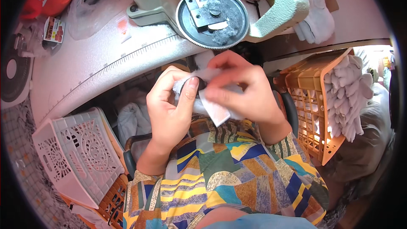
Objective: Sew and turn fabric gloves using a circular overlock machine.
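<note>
Holding a piece of soft pale cloth (179,88) in front of the body, the left hand (169,105) has its thumb pressed down on it, close to a dark band (201,86), so the cloth is pinched between this thumb and the bent fingers. The right hand (251,90) is at the other side of the cloth, with its fingers curled; they are blurred, and I cannot tell if they pinch something. Just below these fingers a white strip (217,112) hangs at a slant. The cloth is above the lap, over a patterned garment (237,174), and near the edge of a metal table (80,70). Beyond the hands is a machine's round black plate (232,27) with fluff on it. At right, an orange basket (309,70) lies tilted, full of pale cloth pieces (345,97); at left is a white basket (87,152).
</note>
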`<state>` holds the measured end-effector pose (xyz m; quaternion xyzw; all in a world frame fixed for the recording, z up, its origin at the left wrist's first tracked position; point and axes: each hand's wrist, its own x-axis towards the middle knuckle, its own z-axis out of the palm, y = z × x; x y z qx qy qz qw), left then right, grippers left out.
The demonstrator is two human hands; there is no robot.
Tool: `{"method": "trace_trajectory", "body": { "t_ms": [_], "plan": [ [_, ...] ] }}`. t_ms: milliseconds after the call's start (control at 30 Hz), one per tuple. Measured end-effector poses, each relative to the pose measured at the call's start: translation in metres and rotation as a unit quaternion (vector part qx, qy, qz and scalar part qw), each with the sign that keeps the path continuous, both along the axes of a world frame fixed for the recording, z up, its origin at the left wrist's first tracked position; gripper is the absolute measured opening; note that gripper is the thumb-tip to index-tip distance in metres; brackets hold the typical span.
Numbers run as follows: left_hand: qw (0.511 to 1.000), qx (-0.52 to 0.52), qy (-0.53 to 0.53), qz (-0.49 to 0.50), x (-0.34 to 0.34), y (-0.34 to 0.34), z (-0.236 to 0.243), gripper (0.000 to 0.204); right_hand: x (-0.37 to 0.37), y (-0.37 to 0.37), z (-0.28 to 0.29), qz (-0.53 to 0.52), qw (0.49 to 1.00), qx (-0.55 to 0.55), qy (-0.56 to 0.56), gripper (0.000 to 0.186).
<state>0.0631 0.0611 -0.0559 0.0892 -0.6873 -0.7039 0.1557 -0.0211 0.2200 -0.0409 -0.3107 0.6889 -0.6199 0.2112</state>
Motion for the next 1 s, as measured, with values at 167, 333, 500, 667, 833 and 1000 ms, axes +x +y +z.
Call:
{"method": "trace_trajectory", "body": {
  "t_ms": [167, 333, 500, 667, 833, 1000],
  "plan": [
    [0.999, 0.009, -0.02, 0.032, -0.003, 0.002, 0.005, 0.009, 0.018, -0.001, 0.008, 0.006, 0.992, -0.045, 0.118, 0.011],
    [0.999, 0.016, -0.044, 0.004, 0.002, 0.002, 0.009, 0.01, -0.001, 0.006, -0.009, -0.071, 0.997, 0.007, -0.009, 0.011],
    [0.999, -0.047, -0.012, -0.005, -0.004, 0.0, -0.003, 0.012, -0.004, 0.008, -0.012, -0.074, 0.994, -0.049, -0.068, 0.011],
    [0.999, -0.033, 0.001, 0.006, -0.004, 0.006, 0.001, 0.012, -0.002, 0.001, -0.021, -0.076, 0.996, -0.044, 0.017, 0.012],
    [0.999, -0.039, 0.016, -0.005, 0.0, 0.006, 0.002, 0.011, 0.001, -0.002, -0.016, -0.093, 0.995, -0.044, -0.003, 0.012],
    [0.999, -0.051, 0.012, 0.0, 0.0, 0.006, 0.0, 0.01, 0.003, -0.003, -0.017, -0.088, 0.995, -0.045, -0.004, 0.012]
  ]
}}
